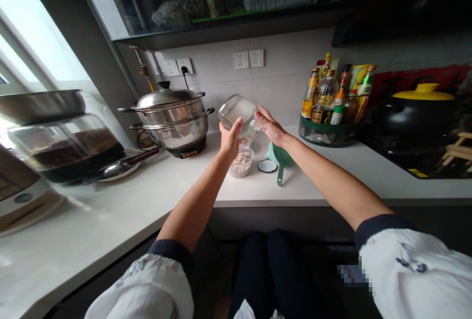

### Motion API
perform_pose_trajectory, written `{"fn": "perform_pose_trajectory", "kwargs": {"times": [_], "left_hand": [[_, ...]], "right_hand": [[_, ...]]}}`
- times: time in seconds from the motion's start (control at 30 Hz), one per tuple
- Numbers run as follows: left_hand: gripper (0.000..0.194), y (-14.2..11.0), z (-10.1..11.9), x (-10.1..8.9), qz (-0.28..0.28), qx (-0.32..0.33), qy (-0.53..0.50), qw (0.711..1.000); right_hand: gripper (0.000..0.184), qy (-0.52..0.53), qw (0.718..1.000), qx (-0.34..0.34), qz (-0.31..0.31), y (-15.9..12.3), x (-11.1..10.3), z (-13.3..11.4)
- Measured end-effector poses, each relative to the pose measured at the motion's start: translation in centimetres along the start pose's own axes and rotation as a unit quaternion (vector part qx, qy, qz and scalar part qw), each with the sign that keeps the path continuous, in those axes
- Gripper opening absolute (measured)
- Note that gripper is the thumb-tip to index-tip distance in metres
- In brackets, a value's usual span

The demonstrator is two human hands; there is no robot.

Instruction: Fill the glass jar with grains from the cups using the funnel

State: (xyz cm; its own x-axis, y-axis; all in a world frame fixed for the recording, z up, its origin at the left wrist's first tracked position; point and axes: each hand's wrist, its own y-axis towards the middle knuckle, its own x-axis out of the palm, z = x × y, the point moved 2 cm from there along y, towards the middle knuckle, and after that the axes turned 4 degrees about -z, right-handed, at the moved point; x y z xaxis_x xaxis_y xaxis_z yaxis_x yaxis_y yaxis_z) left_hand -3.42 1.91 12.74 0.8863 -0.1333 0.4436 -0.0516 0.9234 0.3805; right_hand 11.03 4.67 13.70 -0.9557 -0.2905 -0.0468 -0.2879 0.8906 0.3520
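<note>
My left hand [231,138] is wrapped round the body of a clear glass jar [236,111], its thumb along the side. At the jar's other end, my right hand [271,125] has its fingers against the glass. The jar is held tilted in the air above a clear plastic tub [240,167], which is filled with flaky grain [242,158]. Some grain shows close below the jar; whether it is inside the jar or behind it, I cannot tell. Beside the tub lies a round white lid [267,165] with a dark rim, next to a green funnel [279,159] with a handle.
A steel steamer pot [171,117] stands on an electric base at left, with a ladle [121,165] on a plate nearby. To the right are a rack of sauce bottles [330,132] and a black pot with a yellow lid [423,92]. A dark cabinet [228,29] overhangs the counter.
</note>
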Motion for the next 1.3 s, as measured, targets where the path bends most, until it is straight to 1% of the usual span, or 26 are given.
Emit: {"fn": "perform_pose_trajectory", "kwargs": {"times": [0.03, 0.07, 0.13, 0.27, 0.33, 0.37, 0.47, 0.53, 0.57, 0.6, 0.63, 0.67, 0.7, 0.73, 0.77, 0.8, 0.83, 0.87, 0.9, 0.93, 0.97, 1.07, 1.13, 1.2, 1.23, 1.3], "left_hand": [[0.072, 0.0, -0.2, 1.1, 0.007, -0.039, -0.034, 0.999], [0.066, -0.1, -0.4, 2.1, 0.000, -0.078, -0.069, 0.995], [0.064, -0.5, -0.8, 4.1, -0.020, -0.136, -0.115, 0.984], [0.075, -1.5, -2.1, 7.1, -0.097, -0.220, -0.155, 0.958], [0.082, -1.8, -3.0, 8.2, -0.130, -0.266, -0.154, 0.943], [0.087, -1.8, -3.5, 8.7, -0.143, -0.286, -0.142, 0.937], [0.103, -1.6, -4.7, 9.6, -0.191, -0.338, -0.045, 0.921], [0.105, -1.3, -5.1, 9.6, -0.206, -0.341, 0.077, 0.914], [0.103, -1.2, -5.2, 9.3, -0.199, -0.318, 0.157, 0.913], [0.099, -1.0, -5.1, 8.9, -0.179, -0.275, 0.251, 0.911], [0.093, -0.8, -5.0, 8.4, -0.148, -0.208, 0.353, 0.900], [0.085, -0.6, -4.8, 7.9, -0.113, -0.130, 0.457, 0.872], [0.075, -0.6, -4.8, 7.6, -0.084, -0.057, 0.554, 0.826], [0.068, -0.6, -4.9, 7.3, -0.068, -0.006, 0.630, 0.774], [0.064, -0.6, -5.3, 7.1, -0.069, 0.012, 0.683, 0.727], [0.061, -0.5, -5.9, 7.0, -0.079, 0.011, 0.717, 0.693], [0.060, -0.5, -6.6, 6.8, -0.094, -0.005, 0.735, 0.671], [0.058, -0.3, -7.3, 6.7, -0.109, -0.028, 0.741, 0.662], [0.055, -0.2, -8.0, 6.6, -0.119, -0.050, 0.738, 0.663], [0.051, 0.0, -8.7, 6.4, -0.123, -0.069, 0.725, 0.674], [0.045, 0.2, -9.4, 6.2, -0.122, -0.088, 0.704, 0.694], [0.022, 0.8, -10.9, 5.4, -0.101, -0.143, 0.607, 0.775], [0.009, 1.3, -11.4, 4.7, -0.075, -0.157, 0.549, 0.818], [0.012, 1.7, -11.5, 4.1, -0.043, -0.158, 0.499, 0.851], [0.014, 2.0, -11.4, 3.9, -0.028, -0.162, 0.480, 0.862], [0.015, 2.4, -11.0, 3.7, -0.012, -0.166, 0.463, 0.871]], "right_hand": [[0.074, -0.006, 1.000, -0.023, -0.002, -0.3, -0.8, -0.8], [0.074, -0.013, 0.999, -0.037, -0.004, -0.6, -1.6, -1.5], [0.073, -0.031, 0.998, -0.046, -0.009, -1.4, -3.4, -2.6], [0.077, -0.096, 0.994, -0.038, -0.022, -3.1, -7.0, -3.6], [0.075, -0.130, 0.991, -0.026, 0.000, -3.7, -8.4, -3.6], [0.074, -0.146, 0.989, -0.017, 0.022, -3.9, -9.1, -3.5], [0.069, -0.191, 0.975, 0.013, 0.111, -4.1, -10.8, -3.4], [0.066, -0.208, 0.963, 0.033, 0.169, -4.1, -12.0, -3.5], [0.064, -0.208, 0.958, 0.045, 0.193, -4.2, -12.7, -3.7], [0.061, -0.203, 0.953, 0.060, 0.215, -4.3, -13.4, -3.9], [0.058, -0.193, 0.950, 0.078, 0.234, -4.5, -14.2, -4.1], [0.056, -0.183, 0.946, 0.099, 0.250, -4.7, -14.9, -4.2], [0.052, -0.173, 0.942, 0.122, 0.261, -4.9, -15.5, -4.3], [0.048, -0.163, 0.939, 0.143, 0.268, -5.2, -16.1, -4.3], [0.044, -0.157, 0.936, 0.160, 0.273, -5.5, -16.6, -4.3], [0.041, -0.152, 0.933, 0.174, 0.276, -5.7, -17.0, -4.2], [0.037, -0.149, 0.931, 0.184, 0.279, -5.9, -17.3, -3.9], [0.035, -0.147, 0.929, 0.192, 0.281, -6.1, -17.6, -3.6], [0.033, -0.147, 0.927, 0.199, 0.282, -6.3, -17.8, -3.3], [0.031, -0.147, 0.925, 0.206, 0.283, -6.4, -18.0, -2.9], [0.030, -0.148, 0.923, 0.215, 0.284, -6.5, -18.2, -2.5], [0.026, -0.151, 0.915, 0.240, 0.285, -6.6, -18.7, -1.3], [0.023, -0.152, 0.913, 0.250, 0.286, -6.5, -19.0, -0.7], [0.020, -0.151, 0.911, 0.260, 0.281, -6.5, -19.2, -0.2], [0.018, -0.150, 0.911, 0.265, 0.280, -6.5, -19.3, -0.1], [0.016, -0.136, 0.912, 0.272, 0.276, -6.5, -19.4, 0.2]]}}
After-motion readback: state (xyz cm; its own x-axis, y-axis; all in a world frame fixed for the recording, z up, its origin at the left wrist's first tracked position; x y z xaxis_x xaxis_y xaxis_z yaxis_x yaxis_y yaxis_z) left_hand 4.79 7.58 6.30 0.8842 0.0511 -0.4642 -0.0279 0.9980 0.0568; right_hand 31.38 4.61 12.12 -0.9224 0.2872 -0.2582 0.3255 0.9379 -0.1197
